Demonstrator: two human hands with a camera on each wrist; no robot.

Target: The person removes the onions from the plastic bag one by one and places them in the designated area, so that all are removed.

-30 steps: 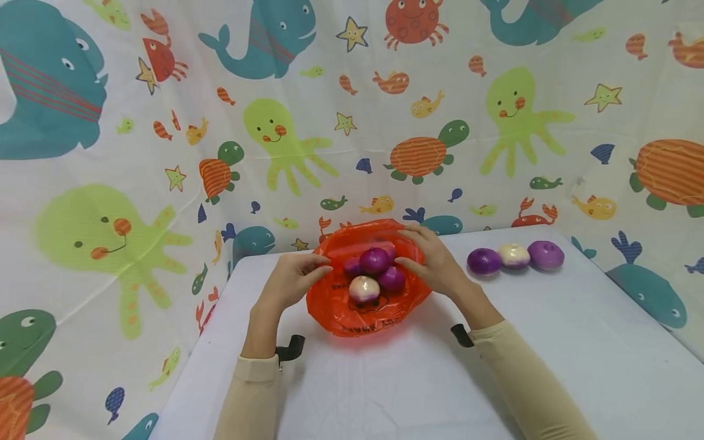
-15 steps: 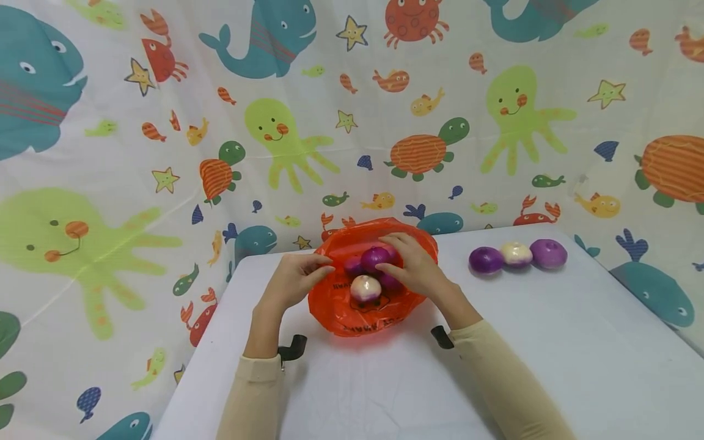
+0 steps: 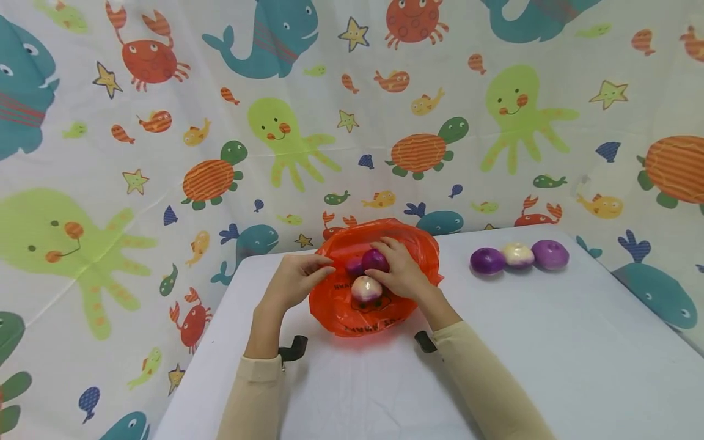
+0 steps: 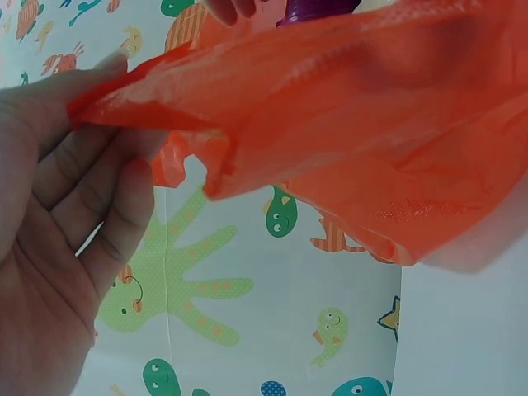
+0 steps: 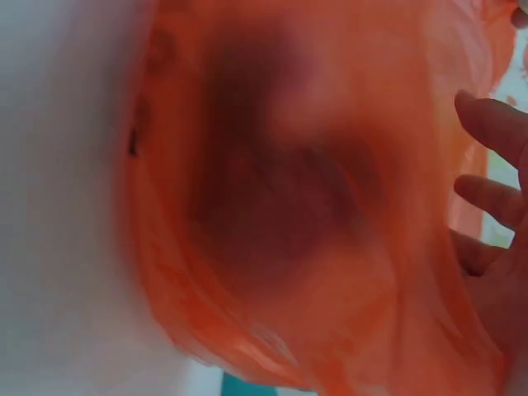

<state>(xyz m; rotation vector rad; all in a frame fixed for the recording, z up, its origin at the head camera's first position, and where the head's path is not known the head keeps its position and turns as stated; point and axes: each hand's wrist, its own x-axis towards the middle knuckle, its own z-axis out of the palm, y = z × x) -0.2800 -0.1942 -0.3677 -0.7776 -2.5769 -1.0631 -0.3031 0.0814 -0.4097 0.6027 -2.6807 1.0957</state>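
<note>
A red plastic bag (image 3: 332, 308) lies spread with its mouth up in the head view. Inside it are a glossy red onion (image 3: 376, 261), a smaller purple bulb (image 3: 354, 266) and a white-and-purple bulb (image 3: 366, 289). My left hand (image 3: 294, 281) pinches the bag's left rim; the left wrist view shows the plastic (image 4: 330, 99) between thumb and fingers. My right hand (image 3: 404, 269) reaches over the right rim, its thumb and spread fingers on either side of the red onion. Contact with that onion cannot be made out. Right wrist view: slightly bent fingers (image 5: 491, 124) beside the bag.
On the white table (image 3: 539, 342), to the right, stand a dark red onion (image 3: 487, 261), a white-and-purple bulb (image 3: 518, 255) and a lighter purple onion (image 3: 550, 255) in a row. A curtain (image 3: 352, 153) printed with sea animals hangs behind and to the left.
My right hand has moved left from the bag's right rim to over the red onion, covering the bulbs on that side. My left hand has stayed at the left rim.
</note>
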